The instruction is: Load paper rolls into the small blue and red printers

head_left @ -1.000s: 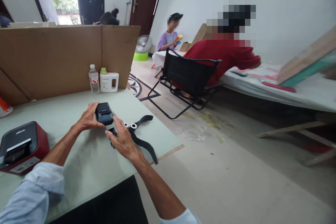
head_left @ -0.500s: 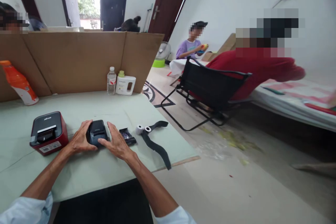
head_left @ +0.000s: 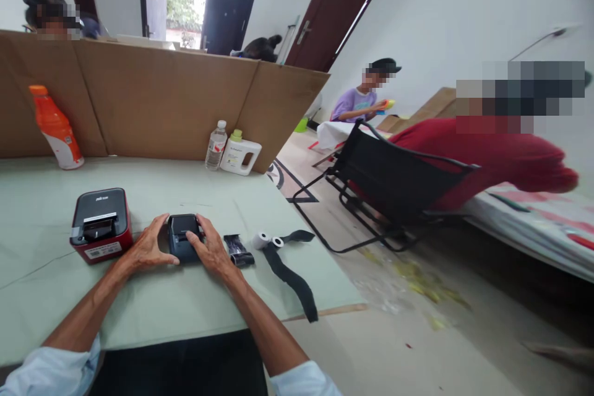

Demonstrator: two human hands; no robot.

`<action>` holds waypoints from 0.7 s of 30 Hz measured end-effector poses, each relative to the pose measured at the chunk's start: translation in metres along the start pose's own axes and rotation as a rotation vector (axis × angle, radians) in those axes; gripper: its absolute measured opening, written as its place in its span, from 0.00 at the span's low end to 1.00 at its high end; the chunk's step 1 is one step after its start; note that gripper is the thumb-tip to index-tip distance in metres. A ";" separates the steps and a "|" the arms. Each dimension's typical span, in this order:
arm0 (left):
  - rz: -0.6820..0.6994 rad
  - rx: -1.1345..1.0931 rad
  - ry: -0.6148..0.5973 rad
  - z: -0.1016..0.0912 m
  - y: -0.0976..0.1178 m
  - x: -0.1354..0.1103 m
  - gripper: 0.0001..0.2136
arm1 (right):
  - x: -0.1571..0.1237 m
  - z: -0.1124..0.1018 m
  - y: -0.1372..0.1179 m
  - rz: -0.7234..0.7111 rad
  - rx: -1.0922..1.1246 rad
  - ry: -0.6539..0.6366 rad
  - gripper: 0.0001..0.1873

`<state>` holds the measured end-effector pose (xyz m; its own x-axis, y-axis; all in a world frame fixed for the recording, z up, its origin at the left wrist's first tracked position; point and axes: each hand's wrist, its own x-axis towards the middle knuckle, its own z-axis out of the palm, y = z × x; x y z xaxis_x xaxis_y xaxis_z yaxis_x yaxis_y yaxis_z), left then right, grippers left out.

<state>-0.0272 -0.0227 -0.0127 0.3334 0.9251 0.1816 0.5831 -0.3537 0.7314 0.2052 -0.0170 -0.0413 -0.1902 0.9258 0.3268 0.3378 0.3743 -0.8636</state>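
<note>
Biggest thing near me is the pale green worktop (head_left: 180,303), with a tall cardboard screen (head_left: 162,99) standing along its far edge. Off to the right there's a black folding chair (head_left: 399,176) with a person in a red top (head_left: 468,158) sitting in it.

On the worktop, left side, sits a chunky red machine (head_left: 102,226) with a black lid. Back by the cardboard you've got the bottles. The orange bottle (head_left: 55,133) is upright on the left, orange up top and white lower down, and I can't tell how full it is. Over on the right, a white jug (head_left: 239,156) with a green cap stands just beside a see-through bottle (head_left: 216,146). The jug isn't see-through so no clue what's inside, and I can't make out the level in the bottle either.

Now the small black machine (head_left: 182,240): it's at the front of the worktop, right between the two hands. The right hand (head_left: 213,252) has hold of it, thumb over the top and fingers round the right side. The left hand (head_left: 146,249) makes a loose C at the left end, with a gap by the palm; can't tell if those fingers actually grip.

Right of that: a long black strip (head_left: 292,281), a shiny black piece (head_left: 239,250) and two white rolls (head_left: 261,240).
</note>
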 end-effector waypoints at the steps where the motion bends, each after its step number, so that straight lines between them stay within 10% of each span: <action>1: -0.003 -0.006 0.005 0.000 0.001 0.000 0.56 | 0.000 0.000 0.000 -0.003 0.005 0.008 0.32; 21: -0.005 0.012 -0.027 -0.004 0.006 -0.009 0.45 | -0.010 0.002 0.002 -0.029 0.041 0.062 0.29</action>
<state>-0.0300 -0.0327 -0.0077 0.3502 0.9229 0.1603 0.5935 -0.3510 0.7243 0.2063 -0.0259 -0.0474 -0.1412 0.9165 0.3744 0.2948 0.4000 -0.8678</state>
